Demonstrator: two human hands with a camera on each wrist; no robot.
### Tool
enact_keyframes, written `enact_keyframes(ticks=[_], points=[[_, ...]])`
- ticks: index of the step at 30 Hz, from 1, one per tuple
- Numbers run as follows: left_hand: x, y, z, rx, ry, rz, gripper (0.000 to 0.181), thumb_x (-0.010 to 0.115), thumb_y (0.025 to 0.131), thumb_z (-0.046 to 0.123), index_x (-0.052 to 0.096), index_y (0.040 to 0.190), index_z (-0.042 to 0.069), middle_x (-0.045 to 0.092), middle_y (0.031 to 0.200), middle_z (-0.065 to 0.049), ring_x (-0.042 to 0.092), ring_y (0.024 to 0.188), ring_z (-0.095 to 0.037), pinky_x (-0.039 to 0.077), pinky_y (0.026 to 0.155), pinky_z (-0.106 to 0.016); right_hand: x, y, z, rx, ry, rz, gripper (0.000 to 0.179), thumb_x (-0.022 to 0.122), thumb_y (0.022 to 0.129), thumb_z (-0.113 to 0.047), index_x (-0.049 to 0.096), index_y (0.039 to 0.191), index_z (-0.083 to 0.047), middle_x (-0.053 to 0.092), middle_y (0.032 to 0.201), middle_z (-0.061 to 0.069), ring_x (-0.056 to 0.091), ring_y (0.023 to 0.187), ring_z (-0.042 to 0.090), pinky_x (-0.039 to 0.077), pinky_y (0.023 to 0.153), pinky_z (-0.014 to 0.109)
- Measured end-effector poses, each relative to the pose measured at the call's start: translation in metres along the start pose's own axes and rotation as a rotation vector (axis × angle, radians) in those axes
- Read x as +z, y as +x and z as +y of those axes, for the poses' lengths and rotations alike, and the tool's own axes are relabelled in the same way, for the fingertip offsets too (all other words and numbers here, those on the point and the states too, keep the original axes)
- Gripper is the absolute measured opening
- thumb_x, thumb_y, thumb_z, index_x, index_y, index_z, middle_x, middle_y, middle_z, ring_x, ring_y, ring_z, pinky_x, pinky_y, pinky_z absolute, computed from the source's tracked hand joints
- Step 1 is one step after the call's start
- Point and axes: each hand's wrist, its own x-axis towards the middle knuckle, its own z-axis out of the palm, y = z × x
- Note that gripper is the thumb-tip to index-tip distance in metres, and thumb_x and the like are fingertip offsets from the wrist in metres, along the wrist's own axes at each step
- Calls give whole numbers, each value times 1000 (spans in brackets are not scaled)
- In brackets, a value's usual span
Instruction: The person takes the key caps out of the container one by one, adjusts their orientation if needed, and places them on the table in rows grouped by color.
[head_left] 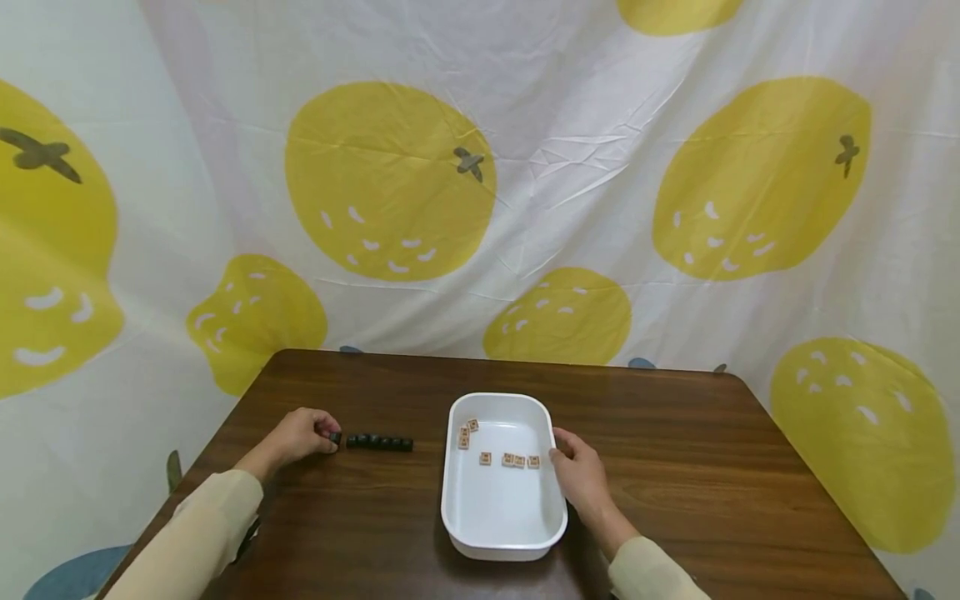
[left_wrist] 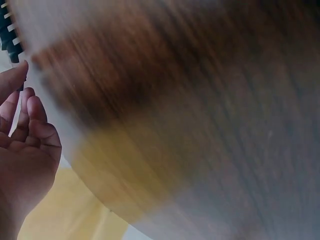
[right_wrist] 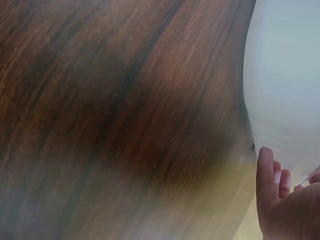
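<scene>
My left hand (head_left: 302,434) pinches a small black block (head_left: 335,437) between thumb and fingertips, at the left end of a row of similar black blocks (head_left: 380,443). In the left wrist view the thumb and fingers of the left hand (left_wrist: 30,130) meet at the dark block (left_wrist: 21,86), just below the row (left_wrist: 10,35). My right hand (head_left: 581,471) holds the right side of a white tray (head_left: 504,550), thumb at the rim. Several small tan square tiles (head_left: 485,458) lie inside the tray. Right hand fingers (right_wrist: 266,172) lie against its outer wall in the right wrist view.
The dark brown wooden table (head_left: 697,483) has rounded far corners. Behind it hangs a white cloth (head_left: 570,192) printed with yellow lemons. The tray stands right of the row of black blocks, with a strip of table between them.
</scene>
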Motion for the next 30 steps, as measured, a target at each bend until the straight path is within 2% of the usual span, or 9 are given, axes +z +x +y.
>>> enact_keyframes(ticks=[6,12,17,23,27,30], points=[[3,0,0,-2,-1,-7,19,81,75,0,71,92,0,61,81,-2,54,77,-17,45,70,-34,0,1,0,18,-3,-6,39,53,98,-9,57,135,2,63,103,18,59,90,29,52,74,39],[5,2,2,-16,4,-24,20,79,77,0,72,96,0,61,83,-2,55,79,-18,46,70,-34,2,1,0,3,-9,8,38,54,97,-8,59,133,3,63,97,17,59,86,27,51,71,35],[6,2,2,-6,-5,-30,21,78,77,-1,71,97,0,61,83,-2,54,78,-17,46,70,-34,1,0,0,4,-8,4,38,54,97,-8,58,133,3,63,98,17,60,86,27,51,71,36],[5,2,3,-13,-33,-39,30,74,78,-3,67,107,-2,58,82,-3,52,76,-18,45,68,-33,2,0,1,1,-8,4,38,54,97,-8,58,134,3,63,96,16,59,85,26,51,71,35],[4,6,10,-31,-53,7,33,67,87,2,63,119,-3,60,91,-6,55,82,-20,46,69,-35,1,0,1,-5,-8,9,38,54,97,-8,58,133,4,63,96,16,59,86,26,51,70,34],[6,13,27,-11,-62,63,34,64,95,12,61,127,0,63,102,-9,58,89,-23,49,73,-39,1,1,1,-12,-9,16,38,54,97,-7,58,133,4,63,96,17,60,86,26,51,70,34]])
